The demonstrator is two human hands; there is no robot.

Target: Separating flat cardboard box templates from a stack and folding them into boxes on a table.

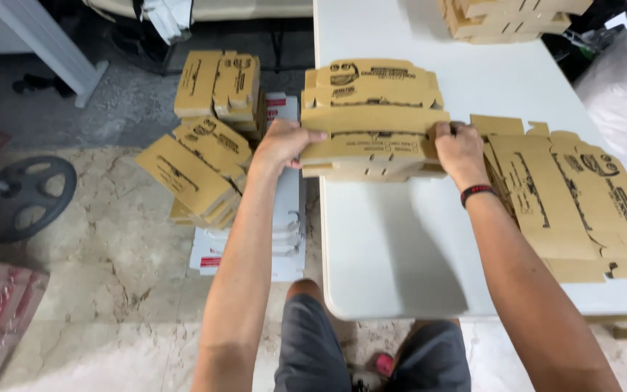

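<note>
**A:** What is between the hands?

**B:** A flat brown cardboard box blank (371, 134) with black print, partly folded. It lies on the white table (400, 247), near its left edge, straight ahead of the person.

**A:** How do the hands hold it?

**B:** The left hand (283, 141) is clamped on the blank's left end, thumb on top, fingers hidden beneath. The right hand (459, 149) is closed on the right end, fingers curled over the top edge. Both are shut on the same piece.

**A:** Which way does its long axis run?

**B:** Side to side, from one hand straight across to the other. So the blank sits wholly between the two grips, and its near long edge faces the person's body while the printed far flap points away.

**A:** Is either hand nearer?

**B:** Neither; each holds one end. The left hand hangs over the table's edge, the right hand sits well onto the table.

**A:** What lies around them?

**B:** Just right of the right hand, nearly touching it, a pile of flat blanks (575, 196) lies spread on the table. Left of the left hand and lower, on the floor, stand stacks of folded boxes (205, 163) on white cartons (284, 239). Beyond both hands, at the table's far end, sits another cardboard stack (502, 18).
</note>
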